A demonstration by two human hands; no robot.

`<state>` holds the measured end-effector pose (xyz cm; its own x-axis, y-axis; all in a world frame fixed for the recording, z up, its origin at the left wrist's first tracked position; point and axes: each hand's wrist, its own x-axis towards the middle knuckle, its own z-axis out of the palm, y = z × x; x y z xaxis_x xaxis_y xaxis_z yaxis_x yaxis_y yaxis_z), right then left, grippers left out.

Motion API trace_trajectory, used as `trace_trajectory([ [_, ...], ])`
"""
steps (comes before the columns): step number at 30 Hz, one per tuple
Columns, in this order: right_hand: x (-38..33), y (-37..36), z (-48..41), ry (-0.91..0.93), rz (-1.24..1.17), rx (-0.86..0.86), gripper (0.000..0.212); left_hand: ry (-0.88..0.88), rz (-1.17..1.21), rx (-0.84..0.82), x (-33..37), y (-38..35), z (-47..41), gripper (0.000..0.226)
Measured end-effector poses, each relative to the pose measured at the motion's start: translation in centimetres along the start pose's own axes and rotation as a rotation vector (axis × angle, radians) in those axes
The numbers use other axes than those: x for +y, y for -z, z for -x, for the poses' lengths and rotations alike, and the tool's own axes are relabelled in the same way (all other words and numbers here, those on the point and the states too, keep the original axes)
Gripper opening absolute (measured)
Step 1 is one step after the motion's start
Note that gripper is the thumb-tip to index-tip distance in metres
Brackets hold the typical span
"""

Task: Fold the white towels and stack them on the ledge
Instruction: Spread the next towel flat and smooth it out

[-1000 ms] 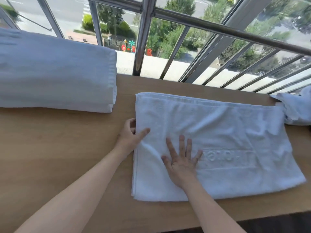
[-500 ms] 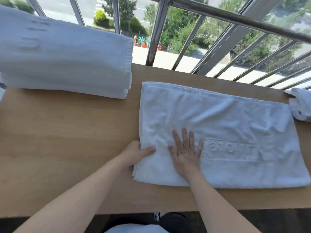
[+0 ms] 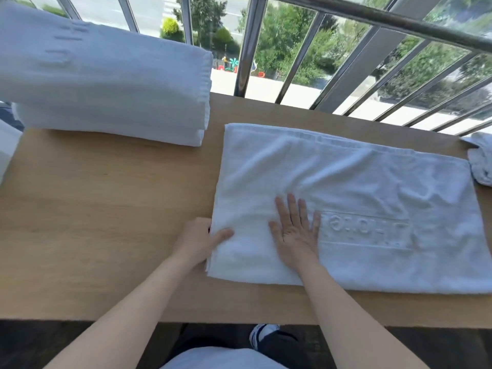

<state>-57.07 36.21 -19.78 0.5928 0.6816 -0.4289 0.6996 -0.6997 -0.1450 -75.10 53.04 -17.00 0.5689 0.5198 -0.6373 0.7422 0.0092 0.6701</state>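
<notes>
Fingers of the left hand (image 3: 197, 242) are out of sight under the 9 o'clock edge of the spread towel (image 3: 346, 187). Only the thumb shows, lying on top of the cloth, so the hand pinches that edge near the towel's 7 o'clock corner. Raised lettering (image 3: 364, 230) pressed into the towel is too soft to read with certainty. At 3 o'clock a crumpled towel (image 3: 480, 163) is cut off by the frame, just beside the spread towel's far corner; whether the two touch I cannot tell. At 9 o'clock a white shape (image 3: 6, 147) is also cut off and cannot be identified. The stack of folded towels (image 3: 106, 83) at 10 o'clock runs out of frame on its left, and how many it holds is unclear.

The spread towel lies flat on the wooden ledge (image 3: 106, 222), from the centre out to 3 o'clock, its long side along the railing (image 3: 372, 20) at 12 o'clock. The right hand (image 3: 295, 231) rests palm down on it, fingers straight and slightly fanned toward 12 o'clock, holding nothing. Most of the towel stretches to that hand's 3 o'clock, and the lettering starts just beside its little finger. The left hand sits near, at the right hand's 9 o'clock, well apart from the stack.
</notes>
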Motion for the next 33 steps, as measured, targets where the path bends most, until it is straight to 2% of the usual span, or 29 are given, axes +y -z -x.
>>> trace_trajectory([
  [5, 0.1, 0.2, 0.0, 0.033, -0.004, -0.022, 0.061, -0.036, -0.040, 0.158, -0.3, -0.3, 0.0, 0.027],
  [8, 0.8, 0.2, 0.0, 0.070, -0.016, 0.003, 0.061, 0.003, 0.033, 0.336, -0.5, -1.5, 0.6, 0.042],
  [10, 1.6, 0.3, 0.4, 0.109, -0.003, 0.017, 0.061, -0.220, -0.134, 0.502, -0.2, -2.7, 0.8, 0.056],
  [12, 3.1, 0.0, 1.3, 0.141, 0.017, 0.045, 0.062, -0.564, -0.421, 0.580, 1.0, -5.3, 0.4, 0.064],
  [14, 5.4, 0.1, 1.8, 0.166, 0.035, 0.056, 0.062, -0.726, -0.535, 0.487, 3.1, -8.8, -0.2, 0.056],
  [17, 9.9, 0.5, 2.6, 0.126, 0.040, 0.062, 0.060, -0.623, -0.566, 0.312, 5.5, -14.5, -0.3, 0.047],
  [19, 13.4, 0.7, 3.1, 0.046, 0.031, 0.078, 0.059, -0.615, -0.581, 0.306, 6.5, -17.7, -0.7, 0.051],
  [22, 18.9, 1.3, 3.5, -0.036, 0.006, 0.096, 0.059, -0.703, -0.724, 0.269, 8.8, -22.2, -2.5, 0.056],
  [25, 24.4, 2.1, 4.1, -0.079, -0.012, 0.128, 0.059, -0.679, -0.842, 0.216, 12.4, -27.0, -4.4, 0.064],
  [33, 38.6, 3.4, 5.0, -0.261, -0.037, 0.181, 0.060, -0.746, -0.948, 0.132, 22.2, -39.7, -8.4, 0.068],
])
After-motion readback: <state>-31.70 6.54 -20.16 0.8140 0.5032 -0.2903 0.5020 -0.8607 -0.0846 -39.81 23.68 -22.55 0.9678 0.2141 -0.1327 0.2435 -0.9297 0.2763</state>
